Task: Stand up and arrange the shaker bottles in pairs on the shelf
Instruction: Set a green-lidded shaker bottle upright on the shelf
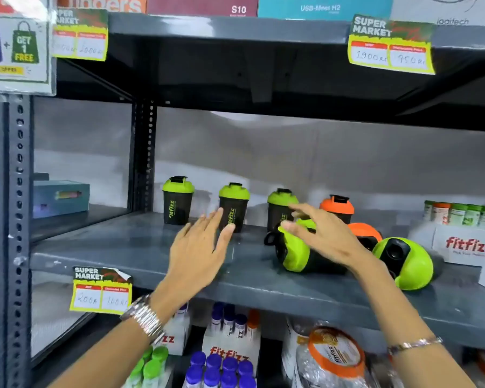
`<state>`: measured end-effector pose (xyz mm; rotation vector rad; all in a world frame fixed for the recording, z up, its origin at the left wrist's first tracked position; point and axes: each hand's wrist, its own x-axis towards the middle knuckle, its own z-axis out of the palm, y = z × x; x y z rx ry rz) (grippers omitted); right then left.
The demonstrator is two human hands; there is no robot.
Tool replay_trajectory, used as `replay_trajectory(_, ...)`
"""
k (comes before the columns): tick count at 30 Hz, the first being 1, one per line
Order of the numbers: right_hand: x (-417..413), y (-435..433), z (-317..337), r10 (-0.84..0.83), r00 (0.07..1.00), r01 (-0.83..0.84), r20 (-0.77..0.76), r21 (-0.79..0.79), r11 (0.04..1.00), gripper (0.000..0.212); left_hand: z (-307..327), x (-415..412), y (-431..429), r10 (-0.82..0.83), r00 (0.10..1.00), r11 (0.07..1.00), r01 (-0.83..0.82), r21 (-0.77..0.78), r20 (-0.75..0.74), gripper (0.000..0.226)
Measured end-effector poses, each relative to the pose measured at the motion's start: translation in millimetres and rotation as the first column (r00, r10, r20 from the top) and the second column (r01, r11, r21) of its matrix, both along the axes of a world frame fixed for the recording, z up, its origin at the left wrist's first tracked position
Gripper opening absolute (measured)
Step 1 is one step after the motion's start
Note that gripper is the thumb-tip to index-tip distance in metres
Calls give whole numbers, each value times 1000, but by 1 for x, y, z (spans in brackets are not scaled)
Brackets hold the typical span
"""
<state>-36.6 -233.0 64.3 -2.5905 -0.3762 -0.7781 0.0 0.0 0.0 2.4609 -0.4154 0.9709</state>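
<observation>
Gray metal shelf (123, 245), middle tier, seen from above and in front. Step in hand, as judged: reach toward the fallen bottles, before any grasp; four bottles upright at the back, three on their sides.

Far beyond and left of the left hand: first upright green-lidded bottle (177, 200), alone. Left hand (199, 247): flat, fingers spread wide, holding nothing, fingertips just in front of the second upright green-lidded bottle (233, 206); contact with it not discernible. Between the two hands, at the back: third upright green-lidded bottle (280, 208), partly hidden. Right hand (324, 236): open, fingers loosely curled, empty, poised over the nearest fallen green-lidded bottle (294, 252), which lies directly under the fingers with lid end toward the viewer. Behind this hand: upright orange-lidded bottle (337, 207). Just right of the wrist: fallen orange-lidded bottle (366, 233), mostly covered. Farther right: second fallen green-lidded bottle (403, 261), near the white carton (459, 247).

Next move, as judged: closing of the right hand around the black body of the nearest fallen bottle, tipping onto its base, then setting close beside an upright one of matching lid; left hand free to steady a neighbour against knocks.
</observation>
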Motion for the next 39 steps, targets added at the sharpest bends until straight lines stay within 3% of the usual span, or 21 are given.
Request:
replay_trajectory(5, 1, -17, -8, -65, 991, 28, -116, -298, 954, 95, -44, -14, 29, 80, 973, 988, -106, 110, 215, 71)
replay_trajectory(10, 5, -18, -13, -83, 995, 58, -56, -353, 934, 94, -61, -21, 40, 87, 974, 962, -137, 236, 208, 70)
replay_trajectory(15, -1, -15, -19, -124, 990, 140, 69, -347, 927, 89, -58, -26, 37, 86, 981, 969, -123, 215, 175, 69)
replay_trajectory(19, -11, 8, -15, -78, 983, 113, 165, -213, 970, 86, -54, -24, 40, 38, 987, 973, -72, 217, 156, 67)
replay_trajectory(24, 1, 62, -1, 26, 976, -47, 217, 94, 994, 82, -50, -21, 83, -12, 966, 997, -7, 72, 257, 62)
replay_trajectory(30, 62, 154, 10, 128, 982, -177, 140, 435, 883, 71, -45, -1, 159, 217, 946, 976, -217, -28, 240, 69)
replay_trajectory(34, 97, 197, 5, 179, 982, -183, 65, 585, 790, 72, -47, 10, 167, 194, 956, 975, -212, 63, 222, 70)
replay_trajectory(39, 113, 210, -9, 225, 974, -164, -11, 652, 740, 71, -54, 14, 165, 163, 949, 985, -173, 13, 270, 63)
